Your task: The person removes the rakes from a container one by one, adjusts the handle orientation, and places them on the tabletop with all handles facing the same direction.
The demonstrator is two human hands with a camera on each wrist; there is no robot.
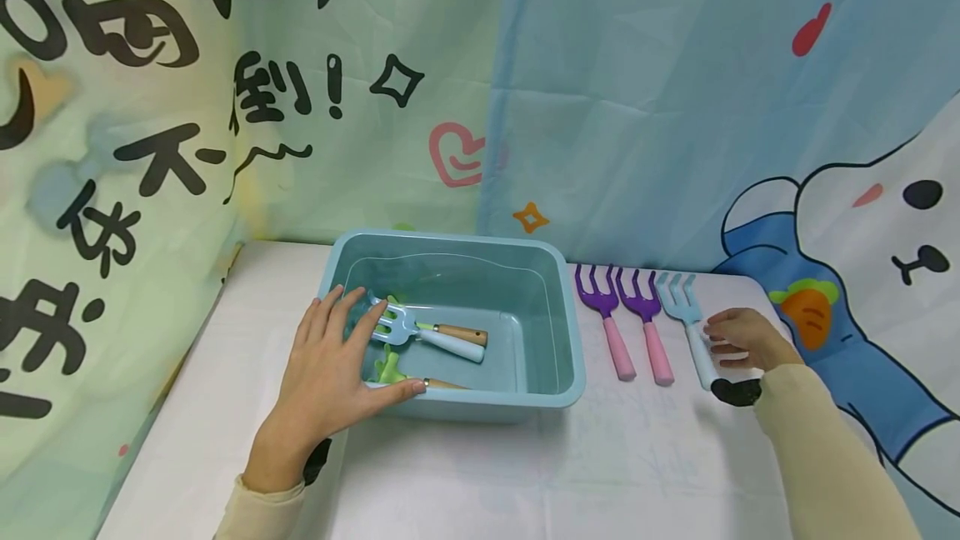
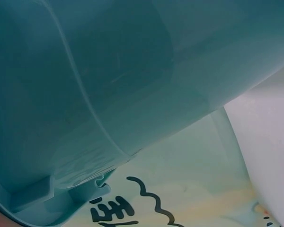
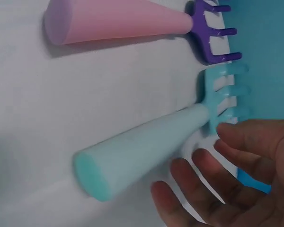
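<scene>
My left hand (image 1: 324,365) lies with spread fingers over the left end of a blue-grey plastic bin (image 1: 562,400), thumb along its near rim. Inside lie a light blue hand fork (image 1: 450,346) and two green ones with wooden handles, a rear fork (image 1: 468,333) and a front fork (image 1: 390,369), partly hidden. To the right of the bin, my right hand (image 1: 753,338) hovers beside another light blue hand fork (image 1: 699,348), fingers loosely bent and holding nothing. In the right wrist view, the thumb and fingers (image 3: 180,170) are close to that fork's handle (image 3: 142,146).
Two purple hand forks with pink handles, a left one (image 1: 618,348) and a right one (image 1: 656,348), lie between the bin and the light blue fork. A white cloth (image 1: 465,482) covers the table. Printed curtains (image 1: 637,107) hang behind and to the left.
</scene>
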